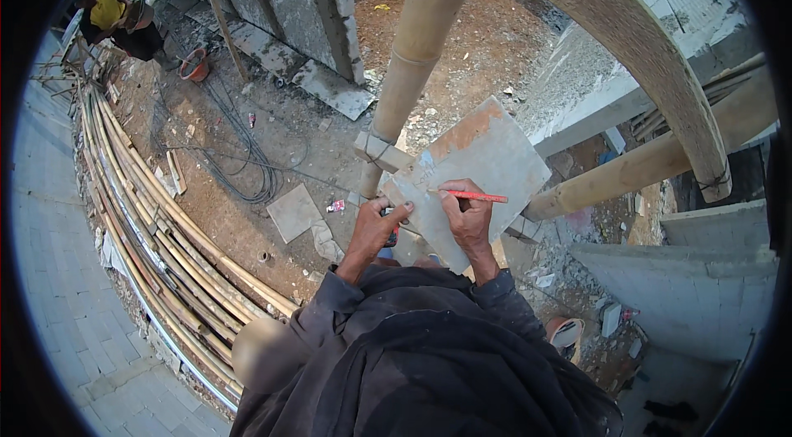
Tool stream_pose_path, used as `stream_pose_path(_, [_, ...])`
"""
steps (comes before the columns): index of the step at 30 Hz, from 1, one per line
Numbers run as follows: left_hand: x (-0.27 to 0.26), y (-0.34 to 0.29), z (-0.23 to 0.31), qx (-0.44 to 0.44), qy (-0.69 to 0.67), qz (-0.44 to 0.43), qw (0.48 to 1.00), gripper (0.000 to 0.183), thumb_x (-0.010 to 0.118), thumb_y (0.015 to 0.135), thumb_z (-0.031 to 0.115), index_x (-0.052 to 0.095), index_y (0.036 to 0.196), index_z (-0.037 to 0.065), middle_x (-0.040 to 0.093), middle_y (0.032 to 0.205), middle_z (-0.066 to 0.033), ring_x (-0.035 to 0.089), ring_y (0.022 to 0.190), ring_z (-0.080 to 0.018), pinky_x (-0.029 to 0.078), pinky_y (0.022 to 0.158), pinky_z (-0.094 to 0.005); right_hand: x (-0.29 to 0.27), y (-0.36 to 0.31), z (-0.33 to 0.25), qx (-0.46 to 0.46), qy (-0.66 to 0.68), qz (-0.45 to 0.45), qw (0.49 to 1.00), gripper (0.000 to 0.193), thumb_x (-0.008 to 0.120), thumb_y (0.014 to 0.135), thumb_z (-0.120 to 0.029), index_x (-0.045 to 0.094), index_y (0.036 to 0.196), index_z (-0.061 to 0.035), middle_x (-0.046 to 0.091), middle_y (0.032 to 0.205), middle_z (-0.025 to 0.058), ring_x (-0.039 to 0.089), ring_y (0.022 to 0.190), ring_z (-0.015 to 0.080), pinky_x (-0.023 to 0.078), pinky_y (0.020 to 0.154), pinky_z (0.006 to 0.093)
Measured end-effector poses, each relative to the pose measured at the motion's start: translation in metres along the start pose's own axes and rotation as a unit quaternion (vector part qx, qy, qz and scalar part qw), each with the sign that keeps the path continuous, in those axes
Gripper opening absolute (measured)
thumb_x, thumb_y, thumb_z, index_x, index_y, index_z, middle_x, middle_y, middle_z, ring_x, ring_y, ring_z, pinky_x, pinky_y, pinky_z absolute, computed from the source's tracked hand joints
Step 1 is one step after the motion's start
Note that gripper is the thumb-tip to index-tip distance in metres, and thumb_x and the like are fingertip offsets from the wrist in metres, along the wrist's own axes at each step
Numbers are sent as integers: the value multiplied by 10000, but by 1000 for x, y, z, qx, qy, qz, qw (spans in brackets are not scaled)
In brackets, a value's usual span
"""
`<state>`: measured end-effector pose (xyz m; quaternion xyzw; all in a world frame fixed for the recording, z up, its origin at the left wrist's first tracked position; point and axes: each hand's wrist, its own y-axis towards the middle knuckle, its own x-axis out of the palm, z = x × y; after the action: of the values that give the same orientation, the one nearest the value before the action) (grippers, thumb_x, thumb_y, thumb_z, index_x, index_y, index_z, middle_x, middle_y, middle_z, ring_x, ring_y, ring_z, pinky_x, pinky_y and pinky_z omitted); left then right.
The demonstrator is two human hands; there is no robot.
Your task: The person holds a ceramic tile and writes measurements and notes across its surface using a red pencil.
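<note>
A pale square tile [503,161] with an orange-brown stain along its far edge rests at a slant on a wooden crosspiece in front of me. My right hand [468,218] is over the tile, fingers closed around a red carpenter's pencil [483,196] whose tip end points left to the tile's face. At the tile's left edge, my left hand [378,231] is closed, thumb stretched toward the tile. Beneath its fingers shows part of a red-and-black tape measure [393,236], mostly hidden by the hand.
A thick bamboo post [417,49] rises just beyond the tile; a curved timber [627,16] arches overhead. Long bamboo poles [165,231] lie at left, near a coiled black cable [260,177] and a loose tile [294,213]. A person [115,21] bends far left by an orange bucket [195,66].
</note>
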<state>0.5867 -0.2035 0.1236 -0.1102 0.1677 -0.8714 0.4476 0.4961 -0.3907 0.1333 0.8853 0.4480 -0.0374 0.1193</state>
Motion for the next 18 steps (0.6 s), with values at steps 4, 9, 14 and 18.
stream_pose_path(4, [5,-4,2,-24,-63,2,998,349,774,959,310,777,1020,-34,712,826,-19,588,687,-77,459,620,-271,0,-1,-2,-4,2,-20,1000,49,711,934,-35,731,965,-3,704,847,33,606,722,76,479,634,259])
stream_pose_path(9, [5,-1,-2,-29,-54,7,998,342,769,959,302,779,1040,-30,715,828,-22,583,678,-78,458,606,-280,1,-1,-5,-23,-17,-23,999,43,714,918,-36,733,947,-11,712,858,58,632,717,112,495,634,288])
stream_pose_path(14, [4,3,-10,-31,-56,6,998,294,782,957,280,778,1015,-8,710,815,-14,592,686,-70,446,634,-247,2,3,-10,-76,-72,-28,994,44,716,895,-25,730,934,-13,719,860,98,665,705,168,510,628,322])
stream_pose_path(18, [8,4,-11,-13,-70,16,997,309,781,943,300,770,958,-8,685,778,-4,543,655,-67,420,589,-281,1,1,-8,-77,-83,-39,993,61,715,874,-10,725,934,-14,720,863,116,676,702,192,514,617,335])
